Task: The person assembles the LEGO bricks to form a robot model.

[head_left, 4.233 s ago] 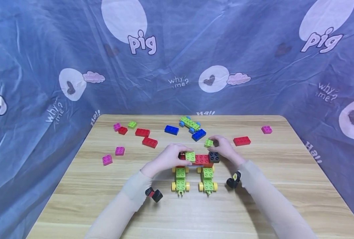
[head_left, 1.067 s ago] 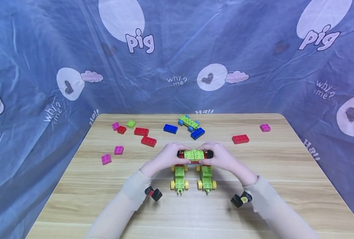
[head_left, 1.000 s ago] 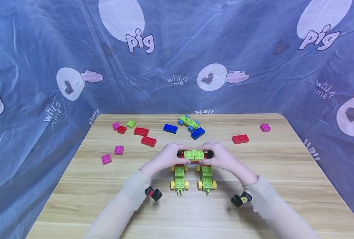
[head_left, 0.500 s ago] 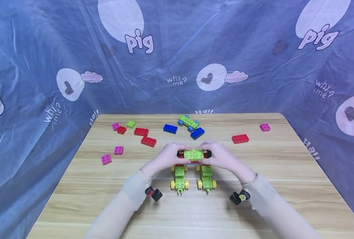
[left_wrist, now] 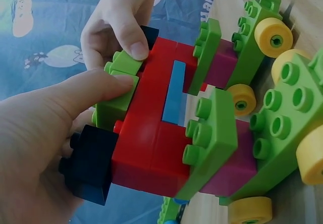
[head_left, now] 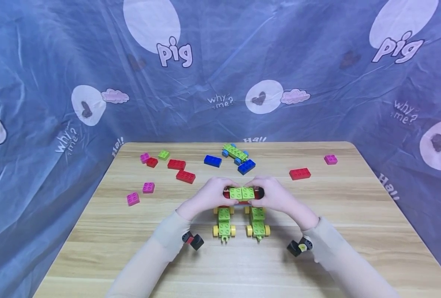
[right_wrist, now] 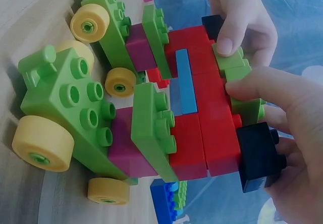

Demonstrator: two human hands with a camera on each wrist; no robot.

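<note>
At the middle of the table stands a block model with a red brick beam (left_wrist: 146, 118) on top. Two light green square bricks sit side by side on the beam, the left brick (head_left: 236, 193) touching the right brick (head_left: 248, 193). My left hand (head_left: 210, 194) pinches the left one, thumb in front and fingers behind. Likewise, my right hand (head_left: 270, 194) pinches the right one. A black brick (right_wrist: 258, 156) caps the beam's end beside my right hand. Below are a blue brick (left_wrist: 174, 93), purple bricks (left_wrist: 229, 158) and two green wheeled bases (head_left: 224, 227) with yellow wheels.
Behind the model lie two blue bricks (head_left: 212, 161) and a green car base (head_left: 235, 153) with blue wheels. Red bricks (head_left: 185, 177), pink bricks (head_left: 133, 199) and a green brick (head_left: 164, 155) are scattered left. Another red brick (head_left: 300, 174) and a pink one (head_left: 330, 159) lie right.
My right hand has brought a green square brick from behind the model onto the beam, beside the left green brick. Over the last second both hands have stayed almost still.
</note>
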